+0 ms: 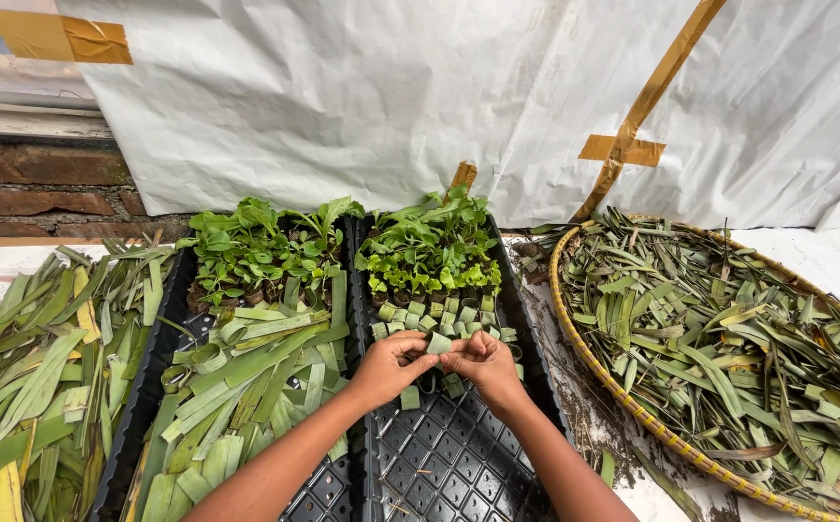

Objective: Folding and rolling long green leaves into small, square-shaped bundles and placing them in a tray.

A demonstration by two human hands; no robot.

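Two bare forearms come up from the bottom edge and meet over a black seedling tray (459,464), whose near cells show as an open grid. Both hands work on one small thing: a folded leaf cup (438,342), a short strip of green leaf bent into a little pot. The left hand (388,369) pinches its left side between thumb and fingertips, and the right hand (479,361) pinches the right side, fingers curled in tight, so the cup sits just above the tray between the two thumbs.

Behind the hands stand rows of finished leaf cups (439,319) in that tray, touching one another, and behind those a block of leafy seedlings (430,246). A second tray (164,338) to the left carries more seedlings at its far end and a loose pile of cut leaf strips (246,387) (long ones, lying every way) over the rest. Further left lies another heap of leaves (33,377) on the counter, and on the right a round woven basket (575,338) is heaped with more. White sheeting (391,97) hangs behind.

By the look of it, the step in hand is shaping this cup, with the fold not yet settled. Seating it would call for keeping both pinches firm so the fold does not spring open, then lowering it upright into the free cell just in front of the last row.
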